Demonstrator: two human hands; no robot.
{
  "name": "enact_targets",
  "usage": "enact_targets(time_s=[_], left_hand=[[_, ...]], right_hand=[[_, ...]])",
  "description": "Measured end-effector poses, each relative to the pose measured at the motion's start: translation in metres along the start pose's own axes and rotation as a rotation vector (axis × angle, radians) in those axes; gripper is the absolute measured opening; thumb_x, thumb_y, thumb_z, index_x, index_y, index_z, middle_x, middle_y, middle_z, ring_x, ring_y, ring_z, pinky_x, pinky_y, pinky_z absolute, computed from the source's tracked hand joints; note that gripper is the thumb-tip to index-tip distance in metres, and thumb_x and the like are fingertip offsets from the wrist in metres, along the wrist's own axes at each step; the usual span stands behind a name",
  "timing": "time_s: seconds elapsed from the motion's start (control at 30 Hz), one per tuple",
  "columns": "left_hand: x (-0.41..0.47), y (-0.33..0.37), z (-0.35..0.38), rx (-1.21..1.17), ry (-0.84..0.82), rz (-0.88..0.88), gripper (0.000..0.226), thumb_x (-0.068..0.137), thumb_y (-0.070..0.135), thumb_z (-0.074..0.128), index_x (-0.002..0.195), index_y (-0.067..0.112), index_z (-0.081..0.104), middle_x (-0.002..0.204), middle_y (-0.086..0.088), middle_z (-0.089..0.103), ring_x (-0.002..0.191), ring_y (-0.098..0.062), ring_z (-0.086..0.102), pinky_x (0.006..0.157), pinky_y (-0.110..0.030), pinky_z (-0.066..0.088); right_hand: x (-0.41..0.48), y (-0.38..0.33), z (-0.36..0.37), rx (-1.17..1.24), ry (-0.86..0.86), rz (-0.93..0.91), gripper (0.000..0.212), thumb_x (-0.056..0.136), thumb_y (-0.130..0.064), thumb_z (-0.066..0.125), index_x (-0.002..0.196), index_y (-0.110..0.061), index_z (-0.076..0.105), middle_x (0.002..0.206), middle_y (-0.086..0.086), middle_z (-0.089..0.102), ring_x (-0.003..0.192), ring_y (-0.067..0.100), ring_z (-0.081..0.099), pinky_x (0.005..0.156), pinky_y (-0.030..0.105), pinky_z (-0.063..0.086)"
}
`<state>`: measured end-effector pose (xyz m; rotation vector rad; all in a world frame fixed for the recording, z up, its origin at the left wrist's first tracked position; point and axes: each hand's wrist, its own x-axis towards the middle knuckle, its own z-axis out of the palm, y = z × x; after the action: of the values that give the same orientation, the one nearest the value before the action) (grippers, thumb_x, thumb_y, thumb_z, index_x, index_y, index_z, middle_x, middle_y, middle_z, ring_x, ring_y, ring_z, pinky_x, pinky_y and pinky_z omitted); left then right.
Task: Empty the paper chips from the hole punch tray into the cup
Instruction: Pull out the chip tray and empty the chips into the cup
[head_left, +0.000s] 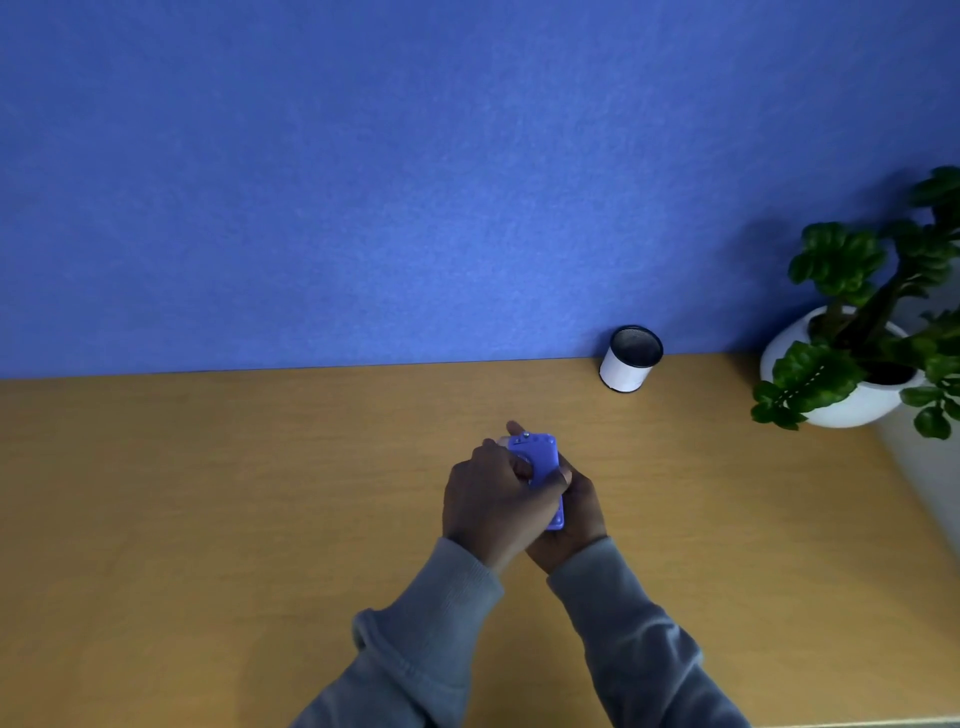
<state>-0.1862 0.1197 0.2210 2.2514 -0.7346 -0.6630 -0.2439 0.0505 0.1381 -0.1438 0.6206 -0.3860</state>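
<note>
A small purple hole punch (540, 460) is held above the middle of the wooden desk, gripped by both hands. My left hand (493, 499) wraps over its left side, with fingers curled onto its face. My right hand (576, 519) cups it from underneath and the right, mostly hidden behind the left hand. The cup (629, 359), white with a dark rim and dark inside, stands against the blue wall, to the far right of the hands. The punch's tray and any paper chips are hidden.
A potted green plant in a white bowl-shaped pot (852, 400) stands at the right edge of the desk (208, 493). A blue fabric wall (415, 182) closes off the back of the desk.
</note>
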Motion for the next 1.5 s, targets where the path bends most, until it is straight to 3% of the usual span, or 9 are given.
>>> enact_targets(time_s=[0.1,0.23,0.3,0.4,0.5,0.63,0.8,1.0,1.5], left_hand=[[0.000,-0.001,0.000,0.022,0.003,0.013,0.040,0.076,0.053,0.071,0.056,0.021,0.059,0.075,0.005,0.061,0.068,-0.011,0.062,0.052,-0.021,0.034],[0.002,-0.002,-0.001,0.013,0.007,0.012,0.042,0.075,0.052,0.072,0.051,0.021,0.057,0.068,0.007,0.059,0.065,-0.011,0.061,0.053,-0.021,0.035],[0.002,-0.002,-0.002,0.005,0.000,-0.010,0.042,0.075,0.052,0.073,0.052,0.020,0.057,0.064,0.008,0.057,0.064,-0.012,0.060,0.052,-0.022,0.034],[0.004,0.002,-0.008,-0.033,0.011,-0.041,0.042,0.073,0.052,0.075,0.055,0.018,0.058,0.061,0.008,0.059,0.065,-0.013,0.062,0.054,-0.023,0.039],[0.006,0.009,-0.023,-0.068,0.027,-0.046,0.040,0.072,0.052,0.078,0.062,0.014,0.069,0.060,0.006,0.068,0.070,-0.013,0.069,0.061,-0.026,0.050],[0.008,0.018,-0.047,-0.108,0.038,-0.006,0.046,0.072,0.054,0.078,0.070,0.009,0.073,0.068,-0.001,0.074,0.073,-0.016,0.071,0.070,-0.035,0.056],[0.014,0.007,-0.065,-0.139,0.062,0.004,0.041,0.077,0.047,0.081,0.069,0.007,0.073,0.074,-0.007,0.074,0.075,-0.020,0.070,0.070,-0.037,0.054],[0.033,-0.026,-0.064,-0.169,0.114,-0.084,0.042,0.076,0.046,0.081,0.071,0.005,0.073,0.079,-0.012,0.074,0.081,-0.026,0.069,0.075,-0.041,0.054],[0.097,-0.122,0.006,-0.065,0.008,-0.274,0.031,0.082,0.046,0.075,0.081,0.015,0.071,0.084,-0.003,0.072,0.089,-0.026,0.066,0.077,-0.027,0.046]], right_hand=[[0.002,0.000,-0.001,-0.025,0.016,-0.001,0.046,0.101,-0.027,0.040,0.141,-0.009,0.054,0.119,0.015,0.063,0.109,0.030,0.063,0.103,0.040,0.042],[0.005,-0.001,-0.005,-0.032,0.004,0.010,0.048,0.101,-0.027,0.044,0.143,-0.008,0.051,0.121,0.015,0.061,0.117,0.031,0.058,0.121,0.041,0.024],[0.007,-0.002,-0.007,-0.055,0.003,0.009,0.047,0.101,-0.029,0.045,0.143,-0.010,0.053,0.121,0.015,0.062,0.115,0.031,0.059,0.120,0.041,0.026],[0.005,-0.006,-0.007,-0.060,0.028,-0.002,0.040,0.103,-0.033,0.044,0.123,-0.009,0.068,0.103,0.013,0.070,0.092,0.027,0.070,0.091,0.037,0.050],[0.005,-0.009,-0.006,-0.090,0.000,-0.009,0.050,0.104,-0.035,0.038,0.104,-0.002,0.075,0.088,0.015,0.076,0.077,0.027,0.075,0.067,0.034,0.060],[0.007,-0.011,0.002,-0.064,-0.019,-0.032,0.048,0.102,-0.035,0.044,0.130,0.000,0.061,0.108,0.019,0.073,0.092,0.031,0.072,0.083,0.041,0.059],[0.010,-0.016,0.004,-0.037,-0.071,-0.050,0.048,0.100,-0.033,0.047,0.137,-0.004,0.057,0.132,0.021,0.061,0.119,0.034,0.056,0.114,0.046,0.032],[0.014,-0.027,0.005,0.005,-0.119,-0.041,0.044,0.101,-0.035,0.044,0.133,-0.009,0.061,0.124,0.023,0.064,0.088,0.029,0.060,0.082,0.037,0.053],[0.015,-0.031,0.009,0.006,-0.115,-0.019,0.046,0.104,-0.033,0.043,0.139,-0.007,0.055,0.123,0.023,0.064,0.088,0.030,0.060,0.080,0.038,0.055]])
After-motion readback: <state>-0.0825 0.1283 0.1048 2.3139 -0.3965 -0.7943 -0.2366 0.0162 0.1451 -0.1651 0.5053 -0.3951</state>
